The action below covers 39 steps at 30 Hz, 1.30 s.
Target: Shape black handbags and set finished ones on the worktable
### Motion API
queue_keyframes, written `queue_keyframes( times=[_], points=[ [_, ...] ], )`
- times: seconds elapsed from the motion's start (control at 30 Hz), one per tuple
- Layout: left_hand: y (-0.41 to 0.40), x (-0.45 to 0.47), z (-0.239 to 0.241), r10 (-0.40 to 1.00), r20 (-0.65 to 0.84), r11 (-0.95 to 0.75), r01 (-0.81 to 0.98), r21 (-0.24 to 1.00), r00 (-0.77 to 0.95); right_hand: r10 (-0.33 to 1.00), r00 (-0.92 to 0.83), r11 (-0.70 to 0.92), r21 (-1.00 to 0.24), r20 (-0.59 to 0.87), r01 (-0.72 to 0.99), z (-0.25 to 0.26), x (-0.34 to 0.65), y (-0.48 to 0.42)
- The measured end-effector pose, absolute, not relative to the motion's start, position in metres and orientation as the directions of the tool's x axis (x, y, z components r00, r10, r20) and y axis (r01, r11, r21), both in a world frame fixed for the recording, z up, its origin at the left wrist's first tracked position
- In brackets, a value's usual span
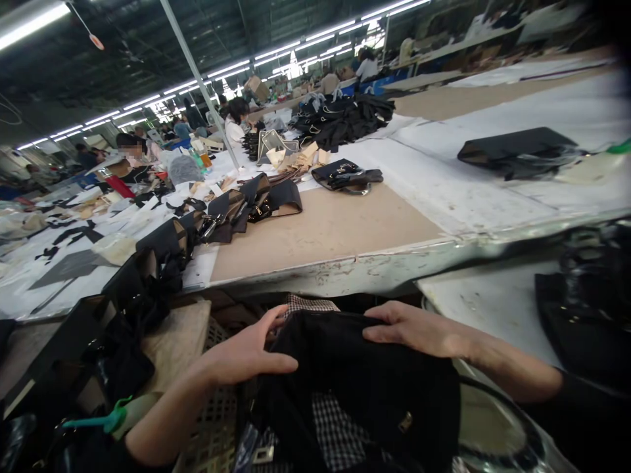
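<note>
Bag of black fabric (389,381), held before you just below the near edge of a white-topped counter (434,253). Your bare left hand (256,351) curves around its upper left corner, thumb and index finger spread; whether these fingers grip cannot be told. Your bare right hand (407,325) has its fingers clamped on the upper edge, thumb on the near face. Black-and-white checked cloth (338,430) shows low on the bag, and a small gold-coloured metal fitting (405,422) sits to its right. Beside your left forearm lie a pale perforated plastic crate (210,407) and a turquoise plastic piece (98,420). On the counter, a flat brown sheet (335,226) bears a small black handbag (340,174) near its far edge.
</note>
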<state>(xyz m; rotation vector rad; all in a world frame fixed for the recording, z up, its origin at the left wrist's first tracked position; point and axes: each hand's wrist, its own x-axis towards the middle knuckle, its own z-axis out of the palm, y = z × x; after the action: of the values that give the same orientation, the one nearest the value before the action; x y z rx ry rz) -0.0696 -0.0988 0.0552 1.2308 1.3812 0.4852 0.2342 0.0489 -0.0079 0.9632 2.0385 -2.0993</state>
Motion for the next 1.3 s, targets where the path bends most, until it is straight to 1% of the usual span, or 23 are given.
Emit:
queue_keyframes(
  times=[0.1, 0.2, 0.3, 0.37, 0.43, 0.5, 0.6, 0.7, 0.77, 0.83, 0.9, 0.97, 1.03, 1.1, 1.17, 1.2, 1.23, 1.27, 1.3],
  points=[
    [-0.130, -0.068, 0.048, 0.868, -0.467, 0.432, 0.208, 0.877, 0.167, 0.379, -0.793, -0.069, -0.869, -0.477, 0.490, -0.014, 0.231, 0.055],
    [-0.152, -0.060, 0.037, 0.881, -0.462, 0.452, 0.104, 0.886, 0.103, 0.364, -0.798, -0.013, -0.860, -0.479, 0.511, -0.017, 0.229, 0.055],
    [-0.163, -0.053, 0.023, 0.899, -0.437, 0.436, 0.050, 0.898, 0.014, 0.332, -0.814, -0.023, -0.866, -0.477, 0.499, -0.020, 0.230, 0.053],
    [-0.165, -0.048, 0.016, 0.913, -0.405, 0.407, 0.055, 0.912, -0.049, 0.318, -0.818, -0.048, -0.870, -0.479, 0.491, -0.021, 0.233, 0.051],
    [-0.164, -0.041, 0.014, 0.923, -0.372, 0.382, 0.111, 0.917, -0.104, 0.305, -0.818, -0.080, -0.869, -0.487, 0.488, -0.020, 0.235, 0.049],
    [-0.161, -0.032, 0.015, 0.926, -0.346, 0.373, 0.210, 0.904, -0.154, 0.282, -0.822, -0.108, -0.868, -0.494, 0.485, -0.016, 0.236, 0.046],
    [-0.157, -0.021, 0.016, 0.929, -0.293, 0.364, 0.409, 0.837, -0.227, 0.265, -0.841, -0.098, -0.881, -0.472, 0.463, -0.009, 0.237, 0.040],
    [-0.156, -0.016, 0.010, 0.940, -0.192, 0.326, 0.574, 0.752, -0.281, 0.279, -0.856, -0.055, -0.898, -0.434, 0.437, -0.006, 0.240, 0.037],
    [-0.158, -0.017, 0.001, 0.947, -0.129, 0.291, 0.619, 0.729, -0.293, 0.285, -0.856, -0.049, -0.899, -0.431, 0.436, -0.008, 0.243, 0.039],
    [-0.162, -0.020, -0.009, 0.953, -0.079, 0.254, 0.626, 0.737, -0.293, 0.293, -0.849, -0.052, -0.894, -0.440, 0.445, -0.015, 0.247, 0.045],
    [-0.166, -0.024, -0.020, 0.954, -0.034, 0.224, 0.628, 0.745, -0.299, 0.288, -0.847, -0.019, -0.887, -0.447, 0.462, -0.022, 0.250, 0.055],
    [-0.169, -0.027, -0.029, 0.948, 0.010, 0.208, 0.642, 0.738, -0.318, 0.288, -0.851, 0.086, -0.873, -0.439, 0.480, -0.025, 0.249, 0.067],
    [-0.170, -0.028, -0.034, 0.945, 0.058, 0.185, 0.674, 0.715, -0.321, 0.315, -0.866, 0.273, -0.837, -0.389, 0.475, -0.022, 0.243, 0.077],
    [-0.167, -0.029, -0.035, 0.949, 0.106, 0.149, 0.716, 0.682, -0.298, 0.364, -0.890, 0.465, -0.774, -0.274, 0.429, -0.014, 0.230, 0.082],
    [-0.162, -0.030, -0.030, 0.957, 0.155, 0.090, 0.758, 0.646, -0.246, 0.347, -0.932, 0.620, -0.719, -0.107, 0.314, -0.001, 0.209, 0.082],
    [-0.159, -0.031, -0.025, 0.962, 0.186, 0.042, 0.779, 0.625, -0.201, 0.291, -0.957, 0.684, -0.695, -0.020, 0.222, 0.005, 0.196, 0.079],
    [-0.154, -0.032, -0.020, 0.965, 0.222, -0.024, 0.799, 0.601, -0.139, 0.202, -0.978, 0.735, -0.668, 0.053, 0.115, 0.012, 0.182, 0.075],
    [-0.150, -0.034, -0.014, 0.964, 0.258, -0.101, 0.813, 0.573, -0.062, 0.092, -0.990, 0.772, -0.636, 0.105, 0.004, 0.017, 0.168, 0.071],
    [-0.145, -0.035, -0.008, 0.957, 0.288, -0.183, 0.820, 0.543, 0.022, -0.016, -0.992, 0.793, -0.602, 0.127, -0.090, 0.023, 0.155, 0.067]
  ],
)
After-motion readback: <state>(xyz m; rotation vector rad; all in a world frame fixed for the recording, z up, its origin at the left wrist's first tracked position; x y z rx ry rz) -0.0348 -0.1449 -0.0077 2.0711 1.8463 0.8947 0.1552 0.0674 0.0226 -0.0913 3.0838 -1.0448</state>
